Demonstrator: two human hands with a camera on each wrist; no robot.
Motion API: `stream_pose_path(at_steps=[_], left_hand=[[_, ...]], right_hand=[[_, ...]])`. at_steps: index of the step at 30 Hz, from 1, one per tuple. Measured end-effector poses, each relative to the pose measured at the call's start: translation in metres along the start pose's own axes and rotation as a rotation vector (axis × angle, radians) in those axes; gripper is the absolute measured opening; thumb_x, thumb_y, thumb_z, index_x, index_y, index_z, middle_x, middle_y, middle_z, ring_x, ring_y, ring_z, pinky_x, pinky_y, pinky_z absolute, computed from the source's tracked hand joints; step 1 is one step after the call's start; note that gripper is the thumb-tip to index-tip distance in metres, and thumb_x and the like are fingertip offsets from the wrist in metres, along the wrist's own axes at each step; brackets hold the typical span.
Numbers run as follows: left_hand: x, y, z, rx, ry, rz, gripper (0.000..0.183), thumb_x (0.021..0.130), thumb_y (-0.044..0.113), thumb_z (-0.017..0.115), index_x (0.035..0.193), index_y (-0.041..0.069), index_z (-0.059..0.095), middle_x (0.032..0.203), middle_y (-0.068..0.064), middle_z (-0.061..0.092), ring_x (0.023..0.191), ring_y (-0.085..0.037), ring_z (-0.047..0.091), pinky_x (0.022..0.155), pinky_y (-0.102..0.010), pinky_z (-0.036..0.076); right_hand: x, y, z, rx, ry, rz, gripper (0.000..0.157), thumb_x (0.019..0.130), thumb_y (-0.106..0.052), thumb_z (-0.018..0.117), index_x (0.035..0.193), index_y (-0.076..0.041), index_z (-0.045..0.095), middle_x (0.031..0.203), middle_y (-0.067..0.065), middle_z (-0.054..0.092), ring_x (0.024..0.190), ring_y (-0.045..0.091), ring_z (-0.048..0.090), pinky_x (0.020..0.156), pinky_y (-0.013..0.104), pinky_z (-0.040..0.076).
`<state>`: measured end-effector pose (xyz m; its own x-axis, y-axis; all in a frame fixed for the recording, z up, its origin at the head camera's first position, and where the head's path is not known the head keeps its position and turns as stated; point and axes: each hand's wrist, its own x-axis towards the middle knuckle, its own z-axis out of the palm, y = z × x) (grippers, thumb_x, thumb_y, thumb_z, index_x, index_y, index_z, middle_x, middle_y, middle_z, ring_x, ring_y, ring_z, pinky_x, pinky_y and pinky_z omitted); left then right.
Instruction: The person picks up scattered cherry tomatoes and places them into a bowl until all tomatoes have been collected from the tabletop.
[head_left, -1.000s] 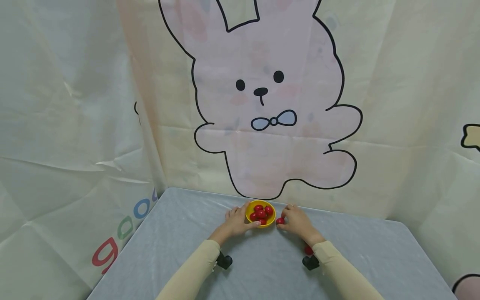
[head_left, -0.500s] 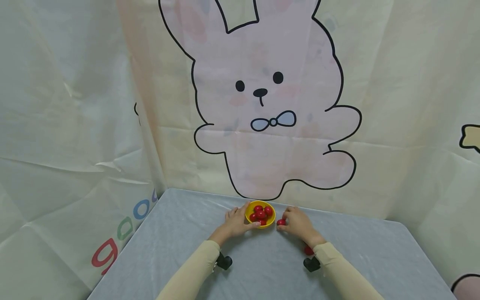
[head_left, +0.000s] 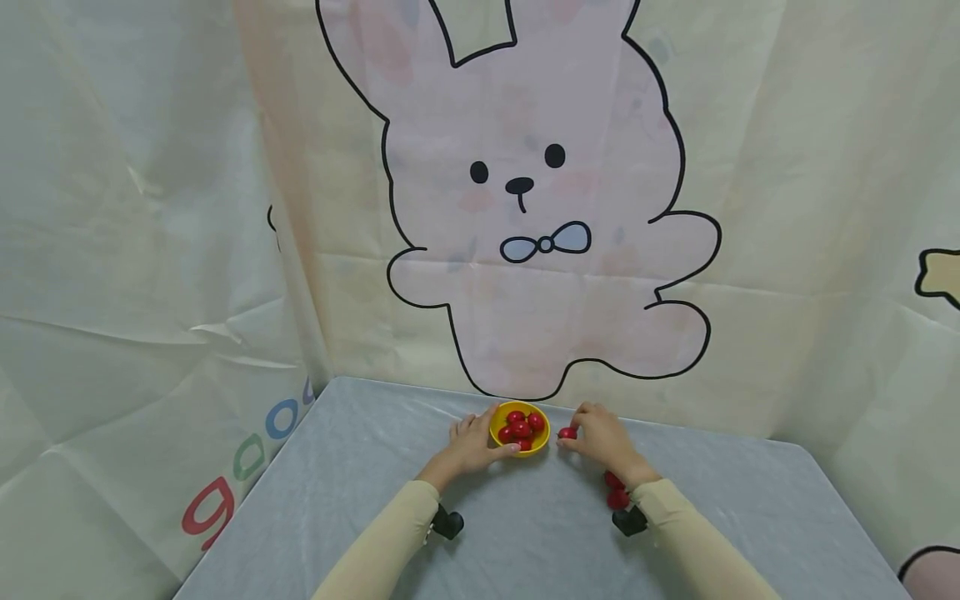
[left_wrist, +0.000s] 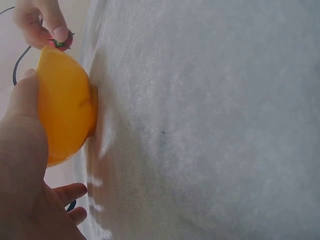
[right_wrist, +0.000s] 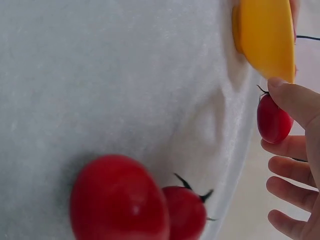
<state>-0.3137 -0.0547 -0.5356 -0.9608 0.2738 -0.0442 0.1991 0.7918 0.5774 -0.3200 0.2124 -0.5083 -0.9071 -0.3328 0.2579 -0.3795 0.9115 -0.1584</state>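
A yellow bowl [left_wrist: 65, 105] holds several red cherry tomatoes [head_left: 521, 429] and stands near the back of the table. My left hand [head_left: 470, 443] grips it by the left side, thumb at the near rim and fingers round the far side. To the bowl's right, my right hand [head_left: 604, 437] pinches one cherry tomato [right_wrist: 274, 119] between thumb and fingers. That tomato has a thin green stem and appears raised off the cloth in the right wrist view. Two more cherry tomatoes [head_left: 617, 498] lie beside the right wrist, and a big one [right_wrist: 120, 197] fills the front of the right wrist view.
A pale grey-blue cloth [head_left: 525, 542] covers the table. Behind it hangs a cream backdrop [head_left: 810, 333] with a large printed rabbit [head_left: 525, 317]. Another fabric wall [head_left: 150, 333] rises on the left with coloured letters. A black wrist camera [head_left: 448, 523] sits at the left cuff.
My right hand has lifted the cherry tomato slightly, shifting a little right and toward the back. A second tomato by the right wrist has come into view. My left hand stays on the bowl.
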Motion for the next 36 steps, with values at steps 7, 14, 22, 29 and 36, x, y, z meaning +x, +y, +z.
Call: stream_pose_path(at_steps=[7, 14, 22, 29, 36], left_hand=[[0.000, -0.001, -0.001, -0.004, 0.003, 0.007, 0.096, 0.084, 0.069, 0.061, 0.158, 0.022, 0.021, 0.158, -0.013, 0.040, 0.145, -0.042, 0.028, 0.119, -0.065, 0.013], [-0.001, 0.000, -0.002, -0.003, 0.006, 0.012, 0.095, 0.085, 0.068, 0.061, 0.158, 0.022, 0.021, 0.158, -0.013, 0.040, 0.145, -0.042, 0.029, 0.119, -0.065, 0.014], [-0.001, -0.001, -0.001, 0.012, 0.001, 0.011, 0.097, 0.084, 0.071, 0.059, 0.158, 0.023, 0.021, 0.157, -0.012, 0.040, 0.144, -0.041, 0.029, 0.119, -0.065, 0.014], [-0.001, 0.000, -0.001, 0.022, 0.020, 0.027, 0.097, 0.084, 0.072, 0.058, 0.158, 0.020, 0.021, 0.157, -0.012, 0.041, 0.144, -0.042, 0.031, 0.117, -0.064, 0.017], [-0.001, 0.000, -0.001, 0.023, 0.020, 0.026, 0.097, 0.084, 0.073, 0.057, 0.158, 0.021, 0.022, 0.157, -0.011, 0.041, 0.143, -0.042, 0.032, 0.117, -0.063, 0.018]], right_hand=[[0.006, -0.007, -0.013, 0.029, 0.016, 0.009, 0.033, 0.077, -0.044, 0.082, 0.083, -0.013, 0.073, 0.104, 0.006, 0.067, 0.098, 0.025, 0.059, 0.087, 0.045, 0.054], [0.010, -0.025, -0.023, 0.001, 0.034, -0.043, 0.036, 0.076, -0.048, 0.082, 0.088, -0.014, 0.075, 0.102, 0.004, 0.067, 0.097, 0.023, 0.059, 0.083, 0.044, 0.055], [0.013, -0.039, -0.013, 0.065, 0.025, -0.063, 0.036, 0.077, -0.046, 0.082, 0.093, -0.015, 0.076, 0.110, 0.007, 0.069, 0.103, 0.026, 0.060, 0.091, 0.048, 0.054], [0.015, -0.045, -0.009, 0.067, 0.005, -0.054, 0.039, 0.076, -0.048, 0.082, 0.095, -0.014, 0.077, 0.111, 0.008, 0.069, 0.102, 0.026, 0.061, 0.090, 0.048, 0.055], [0.014, -0.045, -0.007, 0.063, -0.015, -0.049, 0.043, 0.077, -0.051, 0.080, 0.099, -0.014, 0.077, 0.114, 0.009, 0.068, 0.104, 0.026, 0.060, 0.092, 0.048, 0.054]])
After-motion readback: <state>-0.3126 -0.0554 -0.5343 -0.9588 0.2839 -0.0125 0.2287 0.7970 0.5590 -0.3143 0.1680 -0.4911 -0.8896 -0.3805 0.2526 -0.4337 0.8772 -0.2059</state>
